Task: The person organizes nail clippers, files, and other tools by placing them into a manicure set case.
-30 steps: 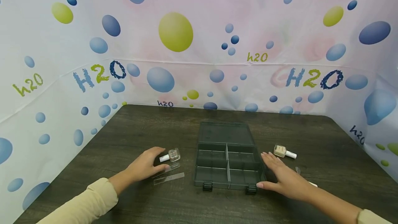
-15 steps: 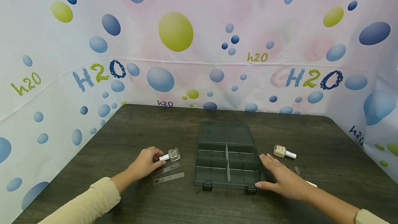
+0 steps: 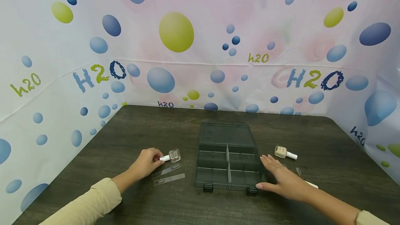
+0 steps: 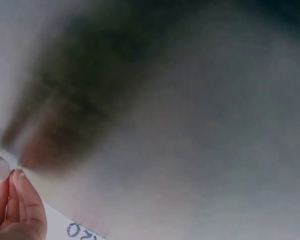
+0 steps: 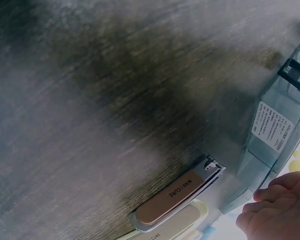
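Left hand (image 3: 144, 164) pinching the nail polish bottle (image 3: 175, 155) by its cap (image 3: 164, 158), right hand (image 3: 287, 180) just spread. Bottle's lying sideways, glass end pointing right.

place: screened workspace, room type unclear | dark table (image 3: 165, 124) | H2O-print sheeting (image 3: 206, 41), three sides

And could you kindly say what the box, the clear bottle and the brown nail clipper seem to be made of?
Box: likely smooth, tinted plastic; its thin walls are see-through.
Clear bottle: probably glossy glass, being transparent and shiny, though possibly plastic; its opaque white cap looks plastic.
Nail clipper: polished metal, judging by silvery glints; its brown panel could be plastic or coated metal.
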`<action>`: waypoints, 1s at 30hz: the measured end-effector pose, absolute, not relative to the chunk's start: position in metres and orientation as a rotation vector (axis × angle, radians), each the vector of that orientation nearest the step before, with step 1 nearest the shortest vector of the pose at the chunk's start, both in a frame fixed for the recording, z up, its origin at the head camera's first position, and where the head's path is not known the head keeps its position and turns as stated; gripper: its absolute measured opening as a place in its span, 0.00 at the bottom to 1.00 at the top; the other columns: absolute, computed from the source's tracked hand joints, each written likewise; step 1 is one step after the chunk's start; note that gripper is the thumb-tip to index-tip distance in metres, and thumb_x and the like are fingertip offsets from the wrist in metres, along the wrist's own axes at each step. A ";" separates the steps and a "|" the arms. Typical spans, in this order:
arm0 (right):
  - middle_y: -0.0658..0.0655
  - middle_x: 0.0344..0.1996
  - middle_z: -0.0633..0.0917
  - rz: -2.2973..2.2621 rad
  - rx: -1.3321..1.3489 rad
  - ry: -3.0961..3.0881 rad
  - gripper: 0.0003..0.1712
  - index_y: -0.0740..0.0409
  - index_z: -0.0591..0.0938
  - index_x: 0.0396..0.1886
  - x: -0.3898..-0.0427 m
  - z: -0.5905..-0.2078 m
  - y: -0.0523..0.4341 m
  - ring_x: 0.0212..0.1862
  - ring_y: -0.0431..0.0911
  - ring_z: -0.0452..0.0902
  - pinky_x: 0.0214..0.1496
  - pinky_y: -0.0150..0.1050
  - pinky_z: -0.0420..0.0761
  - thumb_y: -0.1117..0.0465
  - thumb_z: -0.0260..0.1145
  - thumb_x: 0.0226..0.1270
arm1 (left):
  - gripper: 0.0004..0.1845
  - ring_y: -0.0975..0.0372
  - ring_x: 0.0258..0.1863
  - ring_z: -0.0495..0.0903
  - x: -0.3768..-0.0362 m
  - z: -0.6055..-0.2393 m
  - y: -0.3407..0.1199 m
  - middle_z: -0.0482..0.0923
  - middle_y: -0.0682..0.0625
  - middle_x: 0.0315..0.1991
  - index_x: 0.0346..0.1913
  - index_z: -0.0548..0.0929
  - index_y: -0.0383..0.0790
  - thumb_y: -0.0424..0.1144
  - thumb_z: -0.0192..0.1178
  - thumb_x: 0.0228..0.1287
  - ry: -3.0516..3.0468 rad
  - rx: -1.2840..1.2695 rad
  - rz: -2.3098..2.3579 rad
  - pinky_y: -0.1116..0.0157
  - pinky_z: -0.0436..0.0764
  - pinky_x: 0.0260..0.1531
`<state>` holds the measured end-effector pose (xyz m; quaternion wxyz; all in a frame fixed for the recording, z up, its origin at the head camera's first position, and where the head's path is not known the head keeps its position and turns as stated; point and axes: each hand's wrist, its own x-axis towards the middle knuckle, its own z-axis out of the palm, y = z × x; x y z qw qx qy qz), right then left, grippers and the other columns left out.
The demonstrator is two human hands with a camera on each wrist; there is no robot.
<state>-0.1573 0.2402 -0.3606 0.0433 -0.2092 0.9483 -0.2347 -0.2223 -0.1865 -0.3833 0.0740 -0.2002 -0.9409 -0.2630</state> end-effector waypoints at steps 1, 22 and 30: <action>0.74 0.67 0.59 -0.718 -0.640 2.899 0.55 0.74 0.58 0.68 -0.157 -0.361 0.240 0.68 0.71 0.48 0.61 0.71 0.55 0.37 0.63 0.55 | 0.03 0.67 0.24 0.72 -0.223 -0.383 -0.186 0.77 0.49 0.25 0.31 0.82 0.30 0.28 0.64 0.54 -2.825 -0.598 -0.792 0.74 0.73 0.22; 0.74 0.67 0.59 -0.694 -0.657 2.892 0.55 0.74 0.58 0.68 -0.157 -0.358 0.241 0.68 0.72 0.49 0.60 0.72 0.56 0.36 0.62 0.56 | 0.06 0.69 0.22 0.74 -0.222 -0.376 -0.183 0.84 0.45 0.29 0.35 0.85 0.30 0.29 0.65 0.53 -2.645 -0.624 -0.812 0.74 0.75 0.20; 0.74 0.67 0.59 -0.682 -0.636 2.879 0.56 0.73 0.58 0.68 -0.157 -0.356 0.241 0.68 0.71 0.48 0.61 0.70 0.57 0.35 0.62 0.55 | 0.07 0.64 0.24 0.80 -0.221 -0.369 -0.173 0.85 0.44 0.31 0.35 0.86 0.32 0.29 0.66 0.52 -2.573 -0.633 -0.872 0.75 0.78 0.22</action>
